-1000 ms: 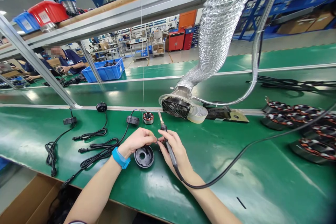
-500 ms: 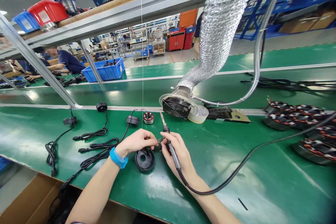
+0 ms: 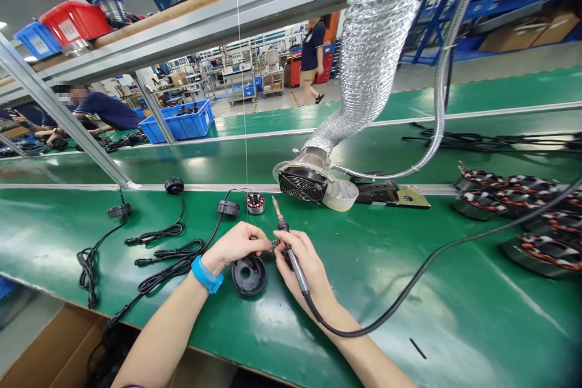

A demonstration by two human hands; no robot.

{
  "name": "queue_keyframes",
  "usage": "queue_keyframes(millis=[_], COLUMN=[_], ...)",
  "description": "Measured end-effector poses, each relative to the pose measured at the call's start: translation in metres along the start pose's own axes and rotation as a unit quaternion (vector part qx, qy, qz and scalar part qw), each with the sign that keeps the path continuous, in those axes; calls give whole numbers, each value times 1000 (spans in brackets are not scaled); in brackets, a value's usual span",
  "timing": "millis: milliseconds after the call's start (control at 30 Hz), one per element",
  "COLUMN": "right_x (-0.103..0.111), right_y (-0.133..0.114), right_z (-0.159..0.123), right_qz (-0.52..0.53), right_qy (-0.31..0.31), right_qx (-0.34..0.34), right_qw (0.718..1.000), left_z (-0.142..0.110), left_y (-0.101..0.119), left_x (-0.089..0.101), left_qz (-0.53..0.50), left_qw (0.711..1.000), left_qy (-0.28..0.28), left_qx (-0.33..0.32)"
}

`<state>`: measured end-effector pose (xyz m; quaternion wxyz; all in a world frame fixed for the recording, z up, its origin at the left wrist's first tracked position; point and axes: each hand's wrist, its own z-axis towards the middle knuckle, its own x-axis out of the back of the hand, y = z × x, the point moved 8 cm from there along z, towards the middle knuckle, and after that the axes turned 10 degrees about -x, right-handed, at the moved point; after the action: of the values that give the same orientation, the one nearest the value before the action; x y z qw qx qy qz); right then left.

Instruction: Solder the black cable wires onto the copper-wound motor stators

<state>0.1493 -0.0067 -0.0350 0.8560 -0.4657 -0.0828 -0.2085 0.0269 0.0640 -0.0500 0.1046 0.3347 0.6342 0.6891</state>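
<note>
My right hand point(image 3: 311, 267) is closed around the grip of a soldering iron point(image 3: 296, 268), whose tip points up and away from me. The fingertips of my left hand point(image 3: 239, 245), with a blue band at the wrist, are pinched on a thin wire that shows faintly in the narrow gap between both hands. A black round cover point(image 3: 249, 284) with a hole lies just below my left fingers. Beyond the hands sit a small wound stator point(image 3: 255, 204) and a black cap point(image 3: 228, 208) with a cable. What my right fingertips touch is partly hidden.
A fume-extractor fan point(image 3: 302, 184) on a foil duct point(image 3: 373, 42) hangs low past the hands, beside a tape roll point(image 3: 341, 196). Larger stators point(image 3: 545, 251) are at right, coiled cables point(image 3: 168, 276) at left. The iron's cord point(image 3: 409, 297) crosses the bench. Co-workers are beyond.
Both hands keep nearly the same pose, with the soldering iron shifted very slightly left in the picture. The view has moved a little. A person walking in the background has come into fuller view.
</note>
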Motion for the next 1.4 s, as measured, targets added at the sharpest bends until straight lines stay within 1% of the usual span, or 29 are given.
queue_keyframes(millis=[133, 200, 267, 333, 400, 467, 567, 667, 767, 900, 967, 1133, 1300, 1400], right_x=[4, 7, 9, 8, 8, 10, 14, 15, 18, 24, 24, 19, 17, 18], right_y=[0, 0, 0, 2, 4, 8, 17, 21, 21, 25, 30, 36, 35, 34], right_z=[0, 0, 1, 1, 1, 2, 2, 1, -1, -8, -10, -12, -12, -12], right_qz=[10, 18, 24, 28, 31, 32, 30, 30, 12, -58, -77, -65, -73, -75], right_qy=[-2, -13, -38, -64, -74, -52, 4, 26, 30, 19, 10, -11, 8, 15], right_qx=[-18, -31, -42, -50, -55, -66, -101, -118, -110, -100, -101, -102, -105, -105], right_qw=[1000, 999, 998, 996, 995, 996, 994, 992, 993, 993, 992, 993, 992, 992], left_z=[0, 0, 0, 0, 0, 1, 3, 3, 3, 2, 2, -1, -3, -2], left_y=[0, 0, -1, -3, -6, -9, -12, -12, -12, -11, -11, -8, -6, -6], left_x=[0, 0, 1, 1, 2, 1, 0, -1, -1, -2, -3, -7, -10, -8], left_qz=[-9, -5, 0, -2, -10, -23, -42, -53, -60, -61, -64, -51, -14, 3], left_qw=[999, 999, 999, 999, 998, 998, 998, 997, 997, 997, 997, 997, 998, 998], left_qy=[46, 51, 52, 52, 53, 52, 47, 47, 46, 39, 30, 13, -2, 7], left_qx=[6, 10, 11, 9, 13, 16, 17, 19, 21, 36, 42, 53, 60, 56])
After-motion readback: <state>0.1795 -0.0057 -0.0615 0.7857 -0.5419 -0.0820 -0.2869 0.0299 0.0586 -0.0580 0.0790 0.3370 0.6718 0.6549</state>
